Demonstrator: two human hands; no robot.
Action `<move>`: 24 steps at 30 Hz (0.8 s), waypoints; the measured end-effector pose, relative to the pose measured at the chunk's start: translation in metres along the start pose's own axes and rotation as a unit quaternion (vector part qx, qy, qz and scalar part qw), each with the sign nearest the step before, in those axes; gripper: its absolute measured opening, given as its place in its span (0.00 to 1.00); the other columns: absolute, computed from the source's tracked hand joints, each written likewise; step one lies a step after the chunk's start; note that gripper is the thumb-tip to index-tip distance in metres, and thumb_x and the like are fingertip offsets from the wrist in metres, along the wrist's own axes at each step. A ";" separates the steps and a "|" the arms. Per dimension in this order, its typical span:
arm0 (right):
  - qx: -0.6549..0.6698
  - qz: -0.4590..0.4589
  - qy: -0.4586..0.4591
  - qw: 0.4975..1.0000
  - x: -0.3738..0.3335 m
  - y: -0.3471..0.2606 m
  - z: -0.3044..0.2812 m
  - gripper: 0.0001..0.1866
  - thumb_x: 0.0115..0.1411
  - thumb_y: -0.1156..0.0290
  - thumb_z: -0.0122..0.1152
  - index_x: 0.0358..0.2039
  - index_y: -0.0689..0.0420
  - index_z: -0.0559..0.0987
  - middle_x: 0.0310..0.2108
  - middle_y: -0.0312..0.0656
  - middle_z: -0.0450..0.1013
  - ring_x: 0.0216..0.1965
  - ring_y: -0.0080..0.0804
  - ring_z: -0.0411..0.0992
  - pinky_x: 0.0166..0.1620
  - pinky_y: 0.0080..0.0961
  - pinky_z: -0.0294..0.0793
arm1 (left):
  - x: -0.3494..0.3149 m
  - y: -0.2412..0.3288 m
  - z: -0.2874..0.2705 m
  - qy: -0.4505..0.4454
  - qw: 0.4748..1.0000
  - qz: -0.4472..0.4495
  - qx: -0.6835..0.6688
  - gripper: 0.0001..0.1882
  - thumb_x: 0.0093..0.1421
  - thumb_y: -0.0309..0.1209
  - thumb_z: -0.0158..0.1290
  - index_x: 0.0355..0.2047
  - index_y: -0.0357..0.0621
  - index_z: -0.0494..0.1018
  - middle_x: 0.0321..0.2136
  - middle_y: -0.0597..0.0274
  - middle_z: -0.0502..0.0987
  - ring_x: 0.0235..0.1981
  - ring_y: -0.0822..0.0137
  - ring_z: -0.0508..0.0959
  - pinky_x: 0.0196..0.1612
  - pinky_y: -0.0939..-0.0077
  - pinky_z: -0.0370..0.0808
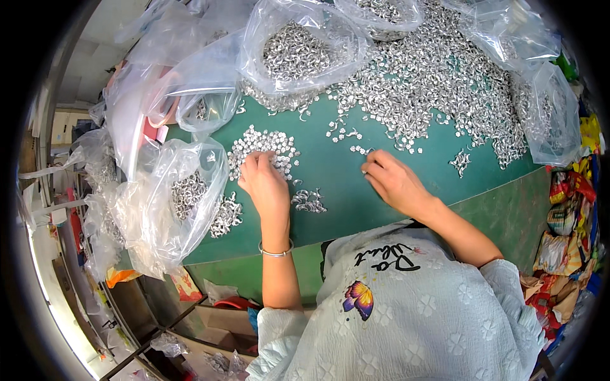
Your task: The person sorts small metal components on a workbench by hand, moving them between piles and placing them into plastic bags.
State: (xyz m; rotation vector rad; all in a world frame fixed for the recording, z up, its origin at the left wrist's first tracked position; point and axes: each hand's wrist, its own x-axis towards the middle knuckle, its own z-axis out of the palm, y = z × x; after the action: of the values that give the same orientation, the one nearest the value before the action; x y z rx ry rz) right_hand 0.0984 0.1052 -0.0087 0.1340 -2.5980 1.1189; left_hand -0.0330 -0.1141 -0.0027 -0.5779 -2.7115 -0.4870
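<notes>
My left hand (pixel 264 184), with a bangle at the wrist, has its fingertips drawn together at the near edge of a cluster of small flower-shaped silver metal pieces (pixel 265 141). Whatever it pinches is hidden under the fingers. To the right, my right hand (pixel 399 185) is curled with thumb and fingers close together; a tiny silvery bit shows at the tips, too small to name. Just beyond those fingers lie a few loose silver pieces (pixel 358 149). Between my hands sits a small heap of curved silver pieces (pixel 309 200).
A large spread of silver pieces (pixel 419 82) covers the far right of the green tabletop (pixel 343 190). Clear plastic bags of pieces stand at the back (pixel 298 51), the left (pixel 190 190) and the right (pixel 549 114). Colourful packages (pixel 562 241) are stacked beyond the table's right end.
</notes>
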 end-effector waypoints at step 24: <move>-0.115 0.014 -0.014 0.993 0.020 0.000 -0.017 0.07 0.51 0.75 0.63 0.30 0.59 0.74 0.27 0.42 0.69 0.33 0.42 0.69 0.38 0.35 0.68 | -0.065 0.092 0.009 -0.117 0.948 0.098 -0.281 0.12 0.51 0.18 0.53 0.38 0.32 0.72 0.39 0.51 0.70 0.39 0.52 0.70 0.43 0.61 0.69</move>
State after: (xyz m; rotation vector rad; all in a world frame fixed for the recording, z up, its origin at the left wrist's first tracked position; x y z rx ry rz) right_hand 0.0835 0.1182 0.0081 0.0614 -2.7374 0.8235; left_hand 0.0620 -0.0525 -0.0114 -1.0994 -2.6719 -1.2205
